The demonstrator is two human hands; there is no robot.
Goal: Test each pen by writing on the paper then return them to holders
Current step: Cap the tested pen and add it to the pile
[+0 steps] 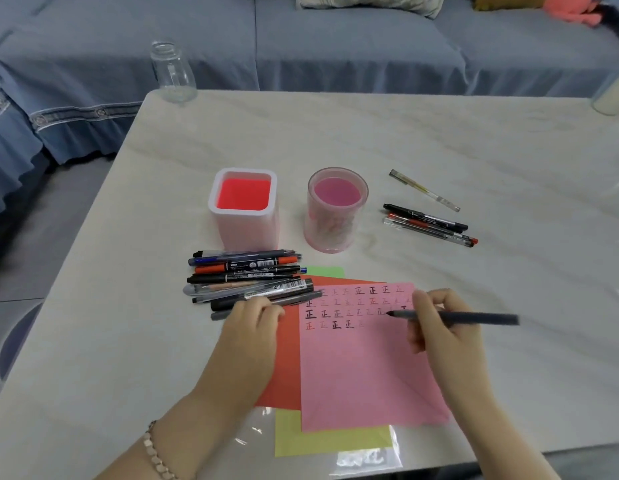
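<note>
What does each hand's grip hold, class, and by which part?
The right-hand grip pinches the dark pen near its writing end. The left-hand grip rests on the pen pile; any hold cannot be told.

Glossy marble-look table [439, 140], matt paper [363, 368]

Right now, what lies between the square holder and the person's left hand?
A loose pile of pens, seen in the head view.

marble table [439, 140] | square holder [244, 209] | round holder [335, 211] | pen pile [245, 278] | papers [363, 368] | glass jar [171, 72]
</note>
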